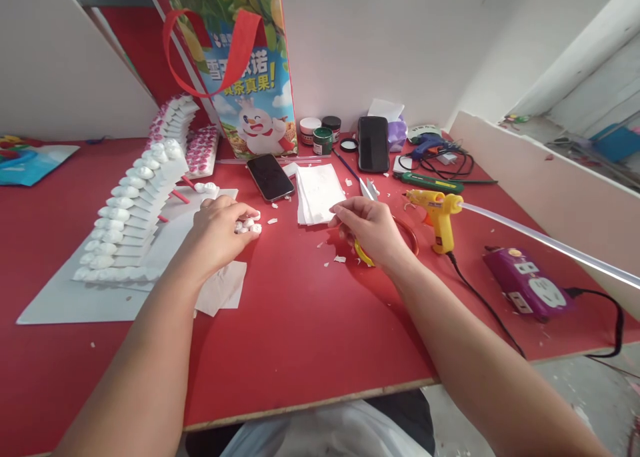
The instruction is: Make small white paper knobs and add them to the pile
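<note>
On the far left, a white folded-paper stair model with small white balls along its steps [125,223] is standing on a big white paper sheet [55,303] on the red table [300,330]. Just right of it, your left hand [217,233] is curling its fingers down narrow, and your fingertips are pinching a little pile of small white round lumps [249,227] that is lying on the table. A torn white tissue [223,290] is lying under that wrist. Behind your hand, a black phone [270,177] is lying next to a stack of white paper squares [317,191]. In the middle, your right hand [373,230] is closing around the handles of the yellow-handled scissors [364,257], and the blades are pointing away from you. Just right of that hand, a yellow glue gun [440,213] is standing up with a long clear glue stick [550,243] poking out of its back. Farther right, a purple power strip [527,283] is sitting near the table edge.
</note>
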{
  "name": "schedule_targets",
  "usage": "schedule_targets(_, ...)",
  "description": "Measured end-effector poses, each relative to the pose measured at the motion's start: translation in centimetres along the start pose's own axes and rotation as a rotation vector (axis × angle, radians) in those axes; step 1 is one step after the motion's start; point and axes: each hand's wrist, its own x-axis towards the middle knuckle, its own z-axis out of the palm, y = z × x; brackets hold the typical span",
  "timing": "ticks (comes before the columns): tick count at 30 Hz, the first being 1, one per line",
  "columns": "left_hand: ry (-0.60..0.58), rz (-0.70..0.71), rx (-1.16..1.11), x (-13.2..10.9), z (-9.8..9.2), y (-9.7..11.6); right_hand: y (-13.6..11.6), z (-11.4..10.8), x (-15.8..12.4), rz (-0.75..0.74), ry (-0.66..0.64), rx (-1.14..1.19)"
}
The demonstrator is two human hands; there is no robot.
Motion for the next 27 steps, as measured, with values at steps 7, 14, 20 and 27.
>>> schedule_targets(7, 0.100, -0.079, -0.339, -0.9, -1.4, 3.7, 1.1, -0.5, 0.5, -0.474, 0.163, -0.622)
schedule_targets(14, 0.176, -0.036, -0.392, -0.6, -1.9, 7.8, 1.6, 0.2, 1.1, -0.549, -0.008, -0.934)
schedule_targets(20, 0.201, -0.006, -0.397, -0.4, 2.1, 7.2, 1.9, 0.3, 1.4, -0.547, -0.067, -0.972)
schedule_targets(27, 0.246, 0.235, -0.345, -0.6, 4.6, 5.7, 1.8, 0.2, 1.3, -0.406, -0.066, -0.821)
